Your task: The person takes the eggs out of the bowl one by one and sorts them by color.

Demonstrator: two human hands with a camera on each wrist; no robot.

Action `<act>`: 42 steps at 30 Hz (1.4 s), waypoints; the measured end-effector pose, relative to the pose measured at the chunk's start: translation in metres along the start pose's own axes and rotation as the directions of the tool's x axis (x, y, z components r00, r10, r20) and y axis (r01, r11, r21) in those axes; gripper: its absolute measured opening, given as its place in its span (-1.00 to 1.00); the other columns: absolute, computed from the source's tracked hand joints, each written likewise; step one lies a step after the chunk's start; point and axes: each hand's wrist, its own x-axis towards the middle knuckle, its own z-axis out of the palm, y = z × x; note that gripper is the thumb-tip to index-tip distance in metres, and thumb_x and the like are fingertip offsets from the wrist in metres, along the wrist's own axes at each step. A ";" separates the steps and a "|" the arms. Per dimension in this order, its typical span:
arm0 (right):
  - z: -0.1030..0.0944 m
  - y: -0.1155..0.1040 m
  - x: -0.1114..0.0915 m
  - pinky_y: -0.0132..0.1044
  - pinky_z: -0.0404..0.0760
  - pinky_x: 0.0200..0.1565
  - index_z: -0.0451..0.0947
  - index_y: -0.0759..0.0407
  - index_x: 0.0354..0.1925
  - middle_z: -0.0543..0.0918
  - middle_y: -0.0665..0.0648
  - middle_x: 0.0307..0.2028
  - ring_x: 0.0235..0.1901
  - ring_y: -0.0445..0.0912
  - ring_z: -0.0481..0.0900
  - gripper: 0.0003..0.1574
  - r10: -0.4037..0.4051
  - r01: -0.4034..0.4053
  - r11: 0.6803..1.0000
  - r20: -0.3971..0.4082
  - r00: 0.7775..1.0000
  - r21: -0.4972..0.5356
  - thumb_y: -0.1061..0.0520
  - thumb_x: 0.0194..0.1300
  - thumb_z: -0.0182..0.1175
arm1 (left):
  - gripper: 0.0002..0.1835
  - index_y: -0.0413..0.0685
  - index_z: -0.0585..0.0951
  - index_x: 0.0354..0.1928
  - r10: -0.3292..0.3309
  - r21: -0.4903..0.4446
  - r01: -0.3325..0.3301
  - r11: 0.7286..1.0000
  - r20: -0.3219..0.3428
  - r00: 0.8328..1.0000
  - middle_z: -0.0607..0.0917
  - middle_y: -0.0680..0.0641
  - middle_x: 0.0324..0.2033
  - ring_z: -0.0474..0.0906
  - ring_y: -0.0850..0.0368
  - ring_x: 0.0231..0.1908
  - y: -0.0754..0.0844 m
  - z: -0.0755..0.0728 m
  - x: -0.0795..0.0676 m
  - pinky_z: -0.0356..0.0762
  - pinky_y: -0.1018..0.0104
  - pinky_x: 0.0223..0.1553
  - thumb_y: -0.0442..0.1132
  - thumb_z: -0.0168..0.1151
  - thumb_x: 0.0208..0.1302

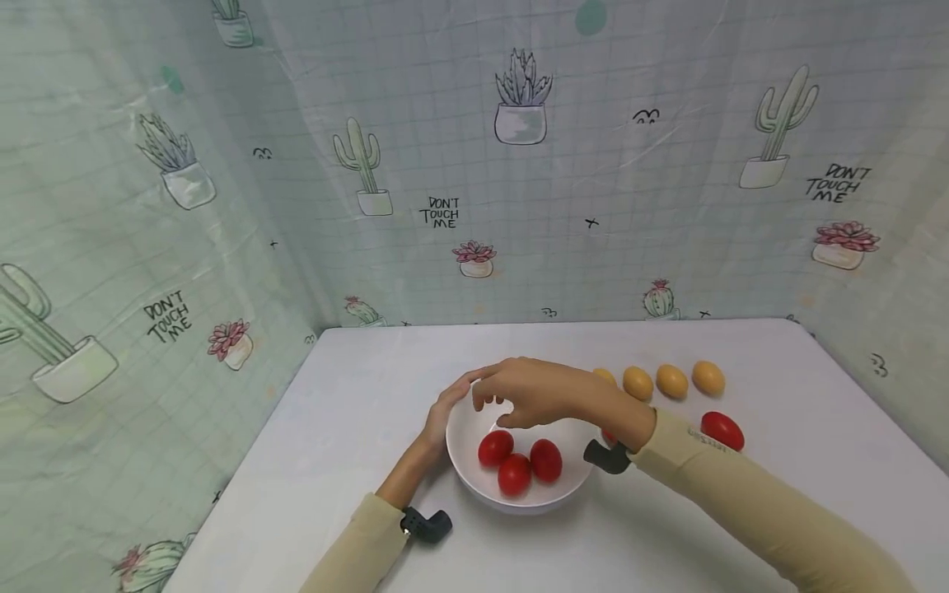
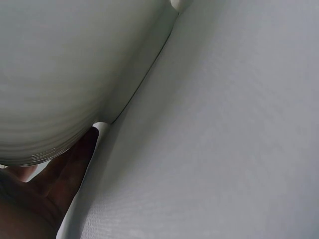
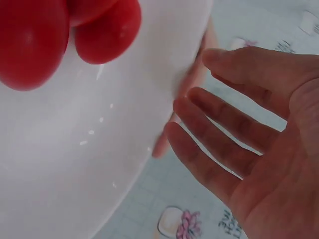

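Note:
A white bowl [image 1: 474, 486] stands on the table with three red oval tomatoes [image 1: 514, 475] lying together in it. Against the bowl's left side rests my left hand [image 1: 439, 416], its fingers [image 2: 82, 159] stretched along the outer wall near the rim. My right hand [image 1: 530, 394] hovers above the far part of the bowl, palm down, holding nothing. In the right wrist view the right fingers [image 3: 214, 159] are spread apart and slightly bent, with the tomatoes [image 3: 107, 35] some way off in the bowl.
Several orange-yellow oval tomatoes [image 1: 671, 381] lie in a row behind my right forearm. Another red tomato [image 1: 722, 430] lies right of them, and a further one [image 1: 609, 437] is partly hidden by my right wrist. A patterned cloth [image 1: 630, 189] hangs behind the white table [image 1: 371, 371].

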 end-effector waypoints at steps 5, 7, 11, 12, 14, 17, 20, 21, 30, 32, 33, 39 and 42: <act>0.008 -0.001 0.016 -0.35 0.69 -0.04 0.73 -0.01 0.00 0.77 0.03 -0.08 -0.01 -0.05 0.67 -0.65 0.020 -0.021 1.000 0.135 0.991 0.006 0.20 0.23 0.46 | -0.39 0.03 0.32 0.54 0.034 0.018 -0.034 0.999 0.025 0.999 0.41 -0.13 0.49 0.54 0.22 0.13 0.000 0.003 0.004 0.60 0.48 0.08 -0.04 -0.48 0.62; 0.012 -0.001 0.020 -0.36 0.68 -0.06 0.74 -0.05 -0.01 0.77 0.02 -0.08 -0.03 -0.09 0.66 -0.65 0.034 -0.031 0.999 0.189 0.981 -0.021 0.19 0.23 0.46 | -0.39 0.02 0.30 0.56 0.050 0.009 -0.051 0.999 0.045 0.998 0.42 -0.19 0.48 0.56 0.17 0.04 0.001 0.004 0.005 0.62 0.42 0.04 -0.06 -0.48 0.61; 0.021 -0.001 0.029 -0.38 0.64 -0.10 0.75 -0.20 -0.08 0.74 -0.08 -0.12 -0.12 -0.21 0.58 -0.66 0.067 -0.043 0.995 0.271 0.960 -0.092 0.15 0.20 0.49 | -0.39 0.02 0.28 0.56 0.057 -0.021 -0.056 0.998 0.062 0.996 0.42 -0.23 0.46 0.59 0.19 0.11 0.002 0.005 0.004 0.61 0.38 0.12 -0.09 -0.48 0.61; 0.023 -0.001 0.030 -0.37 0.64 -0.10 0.74 -0.24 -0.09 0.73 -0.11 -0.13 -0.14 -0.23 0.56 -0.65 0.074 -0.045 0.993 0.288 0.955 -0.106 0.15 0.19 0.49 | -0.39 0.01 0.27 0.56 0.059 -0.029 -0.057 0.998 0.065 0.996 0.40 -0.23 0.47 0.58 0.18 0.16 0.002 0.005 0.003 0.60 0.37 0.17 -0.09 -0.49 0.61; 0.027 -0.001 0.034 -0.37 0.66 -0.14 0.74 -0.29 -0.08 0.72 -0.12 -0.15 -0.17 -0.24 0.55 -0.61 0.094 -0.065 0.993 0.319 0.943 -0.100 0.17 0.19 0.47 | -0.39 0.02 0.27 0.57 0.054 -0.034 -0.052 0.998 0.069 0.996 0.38 -0.20 0.50 0.53 0.16 0.29 0.002 0.005 0.003 0.55 0.37 0.27 -0.09 -0.50 0.62; 0.030 -0.002 0.038 -0.37 0.67 -0.23 0.72 -0.35 -0.06 0.71 -0.13 -0.15 -0.18 -0.22 0.55 -0.52 0.130 -0.106 0.991 0.365 0.922 -0.084 0.23 0.19 0.43 | -0.39 0.02 0.27 0.57 0.050 -0.032 -0.048 0.998 0.070 0.996 0.38 -0.18 0.50 0.50 0.10 0.34 0.002 0.005 0.002 0.49 0.34 0.34 -0.08 -0.50 0.62; 0.033 -0.005 0.041 -0.39 0.66 -0.29 0.72 -0.34 -0.07 0.69 -0.11 -0.17 -0.20 -0.20 0.55 -0.50 0.151 -0.138 0.989 0.398 0.905 -0.061 0.27 0.19 0.42 | -0.39 0.04 0.29 0.56 0.047 -0.025 -0.045 0.999 0.065 0.997 0.39 -0.15 0.51 0.50 0.14 0.33 0.001 0.005 0.002 0.46 0.33 0.36 -0.07 -0.49 0.62; 0.034 -0.006 0.042 -0.39 0.66 -0.30 0.72 -0.33 -0.10 0.68 -0.12 -0.19 -0.22 -0.20 0.55 -0.52 0.156 -0.144 0.988 0.406 0.900 -0.061 0.27 0.19 0.43 | -0.39 0.03 0.28 0.56 0.050 -0.027 -0.048 0.998 0.064 0.997 0.38 -0.15 0.51 0.50 0.16 0.32 0.001 0.005 0.001 0.46 0.33 0.36 -0.08 -0.49 0.62; 0.037 -0.009 0.046 -0.43 0.69 -0.31 0.74 -0.28 -0.23 0.65 -0.13 -0.28 -0.27 -0.19 0.57 -0.61 0.175 -0.162 0.985 0.436 0.883 -0.068 0.26 0.17 0.49 | -0.40 0.05 0.29 0.56 0.047 -0.023 -0.046 0.999 0.065 0.997 0.37 -0.13 0.51 0.49 0.16 0.32 0.000 0.004 0.000 0.47 0.34 0.34 -0.07 -0.49 0.62; 0.037 -0.009 0.045 -0.43 0.69 -0.30 0.73 -0.28 -0.23 0.65 -0.13 -0.27 -0.26 -0.18 0.56 -0.62 0.174 -0.161 0.985 0.437 0.883 -0.068 0.26 0.17 0.48 | -0.39 0.05 0.28 0.56 0.043 -0.021 -0.041 0.999 0.063 0.997 0.37 -0.12 0.51 0.49 0.16 0.32 -0.001 0.003 0.000 0.48 0.35 0.33 -0.06 -0.49 0.62; 0.036 -0.009 0.045 -0.43 0.69 -0.30 0.73 -0.28 -0.23 0.65 -0.13 -0.27 -0.26 -0.18 0.56 -0.62 0.173 -0.159 0.985 0.437 0.883 -0.069 0.26 0.18 0.48 | -0.39 0.03 0.27 0.57 0.045 -0.025 -0.043 0.999 0.063 0.997 0.37 -0.14 0.52 0.50 0.16 0.32 -0.001 0.003 0.000 0.48 0.35 0.33 -0.07 -0.49 0.62; 0.032 -0.009 0.044 -0.42 0.66 -0.29 0.72 -0.29 -0.21 0.68 -0.14 -0.25 -0.25 -0.20 0.55 -0.62 0.146 -0.122 0.989 0.409 0.901 -0.083 0.25 0.20 0.45 | -0.39 0.02 0.28 0.56 0.053 -0.020 -0.052 0.998 0.052 0.997 0.37 -0.13 0.52 0.49 0.19 0.33 -0.001 0.003 0.001 0.43 0.34 0.36 -0.06 -0.46 0.62; 0.027 -0.009 0.043 -0.40 0.67 -0.25 0.72 -0.30 -0.21 0.69 -0.17 -0.26 -0.24 -0.22 0.56 -0.64 0.121 -0.095 0.992 0.391 0.912 -0.086 0.23 0.20 0.45 | -0.40 0.03 0.30 0.56 0.054 -0.005 -0.053 0.999 0.047 0.997 0.37 -0.11 0.52 0.46 0.17 0.36 -0.001 0.001 0.000 0.40 0.34 0.39 -0.06 -0.47 0.62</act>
